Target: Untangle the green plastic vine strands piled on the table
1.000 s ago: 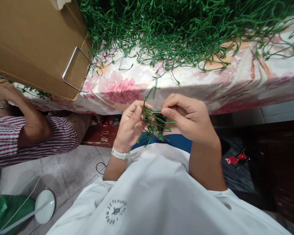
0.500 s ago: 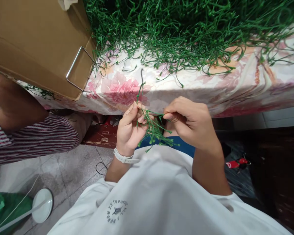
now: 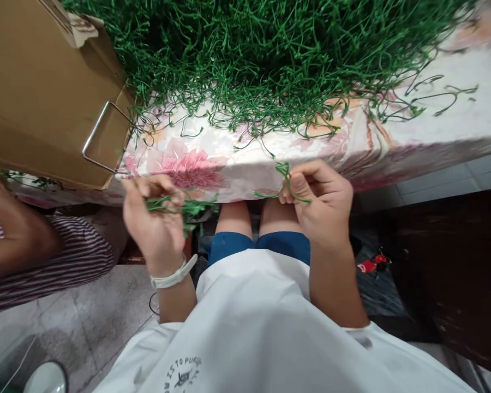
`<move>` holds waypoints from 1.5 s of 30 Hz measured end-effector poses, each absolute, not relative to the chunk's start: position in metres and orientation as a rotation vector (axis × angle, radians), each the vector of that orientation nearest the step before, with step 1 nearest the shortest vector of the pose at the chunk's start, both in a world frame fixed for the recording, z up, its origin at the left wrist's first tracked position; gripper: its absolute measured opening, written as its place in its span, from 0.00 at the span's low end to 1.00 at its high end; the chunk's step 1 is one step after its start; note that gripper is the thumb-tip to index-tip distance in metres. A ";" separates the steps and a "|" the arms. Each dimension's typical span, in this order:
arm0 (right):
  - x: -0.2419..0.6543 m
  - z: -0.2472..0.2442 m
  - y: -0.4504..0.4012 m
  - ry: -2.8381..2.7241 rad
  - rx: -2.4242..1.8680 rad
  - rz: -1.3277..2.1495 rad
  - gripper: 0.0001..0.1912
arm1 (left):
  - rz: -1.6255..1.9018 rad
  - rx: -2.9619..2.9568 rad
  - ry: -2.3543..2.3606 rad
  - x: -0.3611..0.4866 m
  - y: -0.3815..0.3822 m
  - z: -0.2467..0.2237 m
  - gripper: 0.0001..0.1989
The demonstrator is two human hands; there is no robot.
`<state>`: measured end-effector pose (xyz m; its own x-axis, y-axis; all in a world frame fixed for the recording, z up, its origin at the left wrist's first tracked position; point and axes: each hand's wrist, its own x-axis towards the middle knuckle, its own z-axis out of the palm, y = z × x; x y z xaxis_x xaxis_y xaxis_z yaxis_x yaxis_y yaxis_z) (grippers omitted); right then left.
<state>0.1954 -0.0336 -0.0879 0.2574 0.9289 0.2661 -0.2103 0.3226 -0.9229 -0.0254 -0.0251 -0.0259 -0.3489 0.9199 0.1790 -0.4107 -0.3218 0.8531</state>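
My left hand (image 3: 157, 226), with a white band on its wrist, is closed around a small bunch of thin green stems (image 3: 194, 207). Its fingers are slightly blurred, and the stems stick out to the right over my lap. At the table's front edge, my right hand (image 3: 321, 199) pinches a green stem piece (image 3: 285, 173) between thumb and fingers, its ends curling out on both sides. The two hands are well apart. Beyond them, a large tangled heap of the same green stems (image 3: 245, 65) covers the back of the table.
A flowered cloth (image 3: 241, 172) covers the table. At left stands a cardboard box (image 3: 36, 98) with a bent metal wire loop (image 3: 94, 131) at its near corner. A co-worker's arm (image 3: 20, 234) is beside it. Red keys (image 3: 372, 265) lie low on the right.
My left hand has moved left, away from the right hand, carrying the bunch. My right hand now holds a stem piece apart from that bunch. The view has shifted to the right.
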 end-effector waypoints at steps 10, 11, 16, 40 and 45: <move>0.168 -0.077 -0.044 -1.034 -0.914 0.917 0.12 | 1.502 1.314 1.094 0.024 -0.043 -0.060 0.17; 0.167 -0.075 -0.044 -1.053 -0.910 0.896 0.11 | 1.510 1.370 1.147 0.027 -0.044 -0.059 0.15; 0.162 -0.070 -0.046 -1.103 -0.865 0.934 0.12 | 1.559 1.448 1.265 0.032 -0.046 -0.055 0.09; 0.177 -0.086 -0.039 -1.219 -0.706 1.052 0.11 | 1.416 1.797 1.135 0.005 -0.043 -0.056 0.09; 0.196 -0.084 -0.032 -1.490 -0.906 0.406 0.10 | 1.031 2.470 1.025 -0.014 -0.042 -0.051 0.06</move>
